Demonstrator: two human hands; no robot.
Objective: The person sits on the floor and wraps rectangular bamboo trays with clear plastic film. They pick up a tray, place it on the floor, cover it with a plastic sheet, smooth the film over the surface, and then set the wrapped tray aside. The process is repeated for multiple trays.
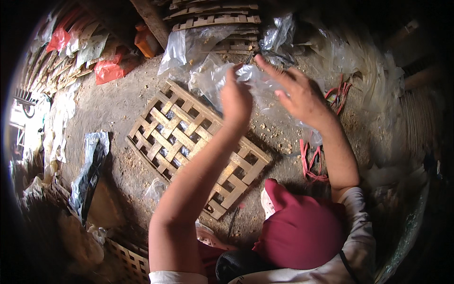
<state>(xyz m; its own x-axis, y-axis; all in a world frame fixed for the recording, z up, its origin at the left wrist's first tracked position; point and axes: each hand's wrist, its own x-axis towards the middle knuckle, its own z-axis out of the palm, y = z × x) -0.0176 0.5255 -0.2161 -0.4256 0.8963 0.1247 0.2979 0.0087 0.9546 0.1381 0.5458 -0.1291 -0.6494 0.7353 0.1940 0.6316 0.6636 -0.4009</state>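
Note:
My left hand (237, 97) is raised over the far long edge of a woven bamboo panel (179, 131), its fingers partly curled and blurred. I cannot tell whether it grips anything. To its right, my right hand (299, 94) is held with the index finger stretched forward and the thumb apart, and no object shows in it. Crumpled clear plastic sheeting (209, 76) lies on the ground behind and below both hands; contact with it is unclear. The panel rests slanted on the ground before me, with shiny plastic showing through its gaps. My left forearm hides part of it.
Red plastic twine (312, 167) lies near my right forearm. Bamboo panels (216, 21) are stacked ahead, by a wooden post (150, 21) and an orange container (144, 42). Red plastic (110, 69) lies at left, near a dark plastic strip (90, 170). A bamboo crate (129, 261) stands at lower left.

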